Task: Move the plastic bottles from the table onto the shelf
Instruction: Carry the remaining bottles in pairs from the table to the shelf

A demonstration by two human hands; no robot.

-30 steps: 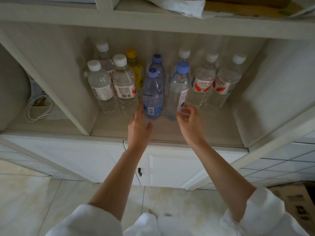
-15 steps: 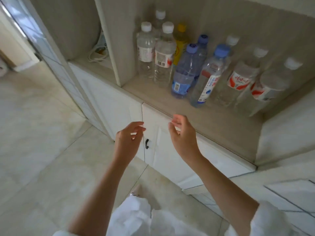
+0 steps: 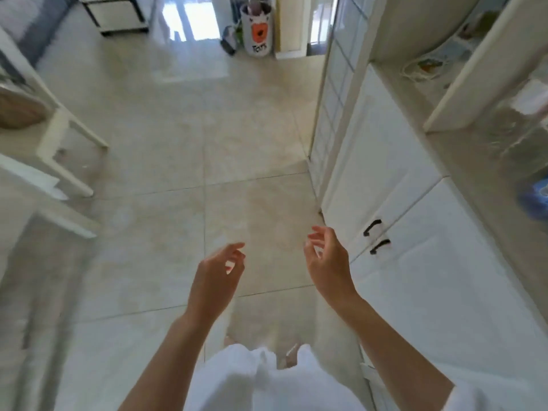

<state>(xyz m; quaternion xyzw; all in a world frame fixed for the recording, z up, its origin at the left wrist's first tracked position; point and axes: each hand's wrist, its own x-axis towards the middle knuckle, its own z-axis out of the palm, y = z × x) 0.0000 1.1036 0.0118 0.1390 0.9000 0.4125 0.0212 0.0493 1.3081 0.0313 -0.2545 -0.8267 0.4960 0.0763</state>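
Note:
My left hand [image 3: 218, 275] and my right hand [image 3: 327, 259] hang in front of me over the tiled floor, both holding nothing, fingers loosely curled and apart. The shelf [image 3: 462, 161] lies at the far right edge of the view. On it I make out a blurred clear plastic bottle [image 3: 522, 126] and a blue-tinted bottle [image 3: 535, 200], both cut off by the frame edge. The other bottles are out of view. The view is motion-blurred.
White cabinet doors [image 3: 394, 185] with black handles [image 3: 376, 237] run below the shelf on the right. A white table leg [image 3: 63, 149] and table edge stand at the left. A white bin [image 3: 257, 31] stands far ahead by a doorway. Beige floor tiles [image 3: 184, 143] lie between.
Both hands let go of the blue-capped bottles on the shelf and drew back. My view swung left, away from the shelf toward the open floor and the table.

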